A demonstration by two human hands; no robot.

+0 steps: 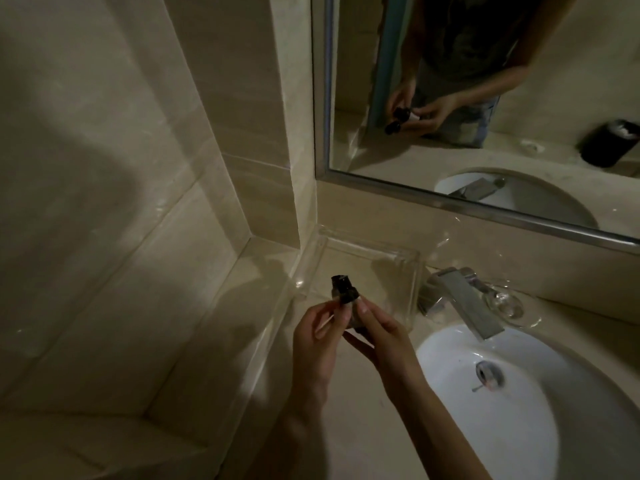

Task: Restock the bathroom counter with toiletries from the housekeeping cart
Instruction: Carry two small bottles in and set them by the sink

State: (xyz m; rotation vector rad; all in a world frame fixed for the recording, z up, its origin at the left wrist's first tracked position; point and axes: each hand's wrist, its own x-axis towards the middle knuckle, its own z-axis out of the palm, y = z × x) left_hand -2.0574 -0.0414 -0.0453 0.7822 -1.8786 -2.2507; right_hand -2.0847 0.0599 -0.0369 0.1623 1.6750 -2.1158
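Two small toiletry bottles with black caps [344, 289] are held together above the beige counter [242, 341], in front of a clear acrylic tray [412, 271] that stands in the corner under the mirror. My left hand [320, 336] pinches them from the left and my right hand [377, 336] grips them from the right and below. The bottle bodies are mostly hidden by my fingers. The mirror shows both hands on two black-capped bottles.
A white basin [450, 393] with a chrome faucet [464, 306] lies to the right. A clear glass dish [504, 303] sits behind the faucet. The mirror [450, 81] reflects a black container on the far side of the counter. A tiled wall rises at left.
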